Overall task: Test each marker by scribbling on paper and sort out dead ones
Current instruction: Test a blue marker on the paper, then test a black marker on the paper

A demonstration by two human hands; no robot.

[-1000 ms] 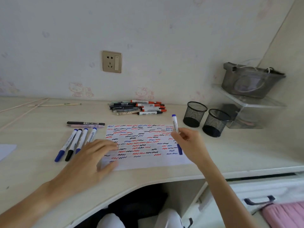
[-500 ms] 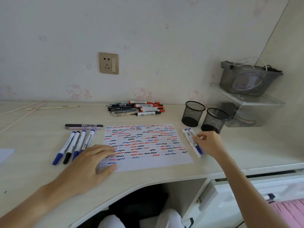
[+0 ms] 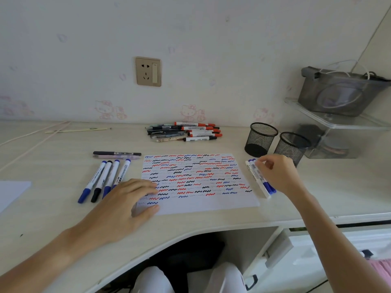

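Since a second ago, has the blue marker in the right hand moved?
Yes. The blue marker went from upright over the paper's right edge down onto the desk, right of the paper, near the mesh cups; right hand rests on it.

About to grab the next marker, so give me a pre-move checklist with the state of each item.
1. Paper pinned: ok, left hand lies flat on its near left corner.
2. Right hand free: cannot tell, its curled fingers sit at the markers beside the paper, grip unclear.
3. Untested pile reachable: ok, it lies unblocked at the back of the desk.
4. Scribble space left: ok, blank strip along the paper's near edge.
5. Sorted groups apart: ok, left row lies across the paper from the right-side markers.
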